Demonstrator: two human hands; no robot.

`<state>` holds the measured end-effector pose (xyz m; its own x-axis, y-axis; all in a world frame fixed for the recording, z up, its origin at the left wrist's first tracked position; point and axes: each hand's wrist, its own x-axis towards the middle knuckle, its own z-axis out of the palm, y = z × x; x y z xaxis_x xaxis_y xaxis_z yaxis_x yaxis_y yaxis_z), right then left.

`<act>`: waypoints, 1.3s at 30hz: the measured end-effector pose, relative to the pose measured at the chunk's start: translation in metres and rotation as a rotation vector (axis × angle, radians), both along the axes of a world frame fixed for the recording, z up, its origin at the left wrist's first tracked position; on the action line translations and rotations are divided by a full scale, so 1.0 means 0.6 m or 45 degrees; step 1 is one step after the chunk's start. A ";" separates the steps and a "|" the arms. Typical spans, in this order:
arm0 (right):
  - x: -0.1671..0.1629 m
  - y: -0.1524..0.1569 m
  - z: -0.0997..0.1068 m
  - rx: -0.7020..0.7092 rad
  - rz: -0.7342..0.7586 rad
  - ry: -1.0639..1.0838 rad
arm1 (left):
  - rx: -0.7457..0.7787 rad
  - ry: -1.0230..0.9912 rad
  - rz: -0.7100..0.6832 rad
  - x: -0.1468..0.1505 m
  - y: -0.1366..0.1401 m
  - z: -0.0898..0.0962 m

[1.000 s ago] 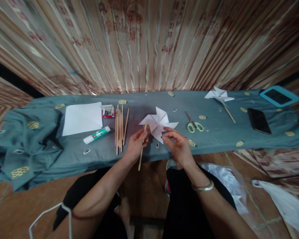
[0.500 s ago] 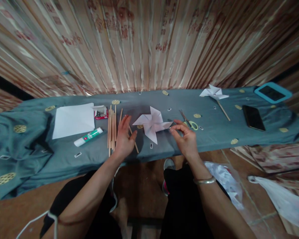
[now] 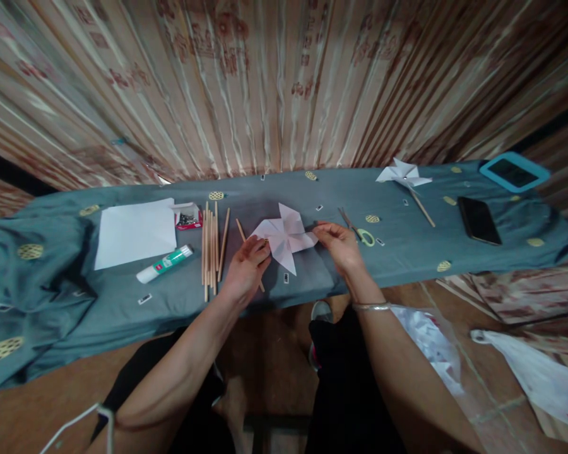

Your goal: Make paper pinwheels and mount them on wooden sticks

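A white paper pinwheel [image 3: 286,238] with folded blades is in front of me, a little above the cloth. My left hand [image 3: 248,268] has its fingers and thumb closed at the tip of the left blade. At the opposite blade, my right hand [image 3: 338,246] pinches the tip; whether a pin is also between those fingers is hidden. Beneath and beside my left hand lies a loose wooden stick [image 3: 241,228], partly covered. Several more wooden sticks [image 3: 210,249] lie side by side to its left.
Left of the sticks are a box of metal pins [image 3: 188,217], white paper [image 3: 135,233] and a glue stick [image 3: 165,263]. Scissors [image 3: 364,236] lie right of my right hand. Farther right are a pinwheel on a stick [image 3: 404,175], a phone [image 3: 479,221] and a blue-framed tablet [image 3: 515,171].
My left hand has moved right from the sticks onto the left blade. My right hand has shifted slightly left with the pinwheel; the small metal pin seen at its fingertips is now hidden.
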<state>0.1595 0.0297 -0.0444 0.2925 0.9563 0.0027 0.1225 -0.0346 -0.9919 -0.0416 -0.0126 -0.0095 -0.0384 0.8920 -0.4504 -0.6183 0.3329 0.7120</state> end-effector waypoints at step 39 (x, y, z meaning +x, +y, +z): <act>-0.023 -0.035 0.017 -0.024 0.320 0.044 | 0.070 -0.015 -0.161 0.031 0.021 0.001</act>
<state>0.1454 0.0085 -0.0340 0.0448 0.9988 -0.0217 0.0953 -0.0259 -0.9951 -0.0231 0.0000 -0.0087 0.0808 0.9128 -0.4003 -0.5826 0.3691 0.7241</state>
